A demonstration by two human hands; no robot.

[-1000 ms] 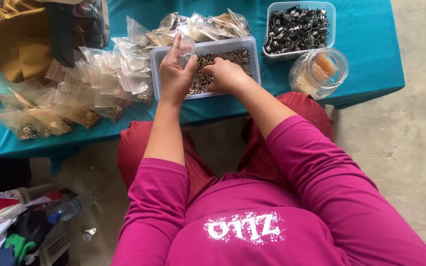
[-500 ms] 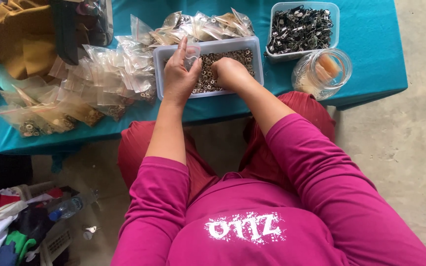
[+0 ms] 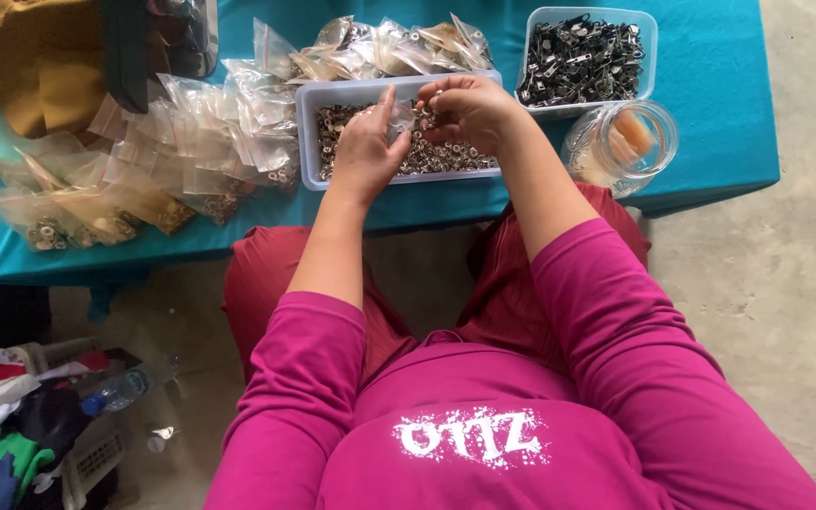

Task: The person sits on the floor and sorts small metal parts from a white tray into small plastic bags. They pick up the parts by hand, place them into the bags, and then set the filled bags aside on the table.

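My left hand [image 3: 368, 146] holds a small clear plastic bag [image 3: 400, 117] over a white tray [image 3: 310, 132] filled with small metal rings. My right hand [image 3: 466, 107] is bunched above the same tray, its fingertips pinching a few metal rings at the mouth of the bag. Both hands meet over the tray's middle. The bag is largely hidden between my fingers.
Filled clear bags [image 3: 191, 151] lie heaped left of the tray and more behind it [image 3: 389, 47]. A clear tub of dark metal clips [image 3: 586, 59] and a glass jar [image 3: 621, 144] stand at right on the teal table [image 3: 710, 104]. A tan bag [image 3: 40, 66] sits far left.
My right hand has lifted out of the ring tray and come up to the bag in my left hand. The view has shifted slightly.
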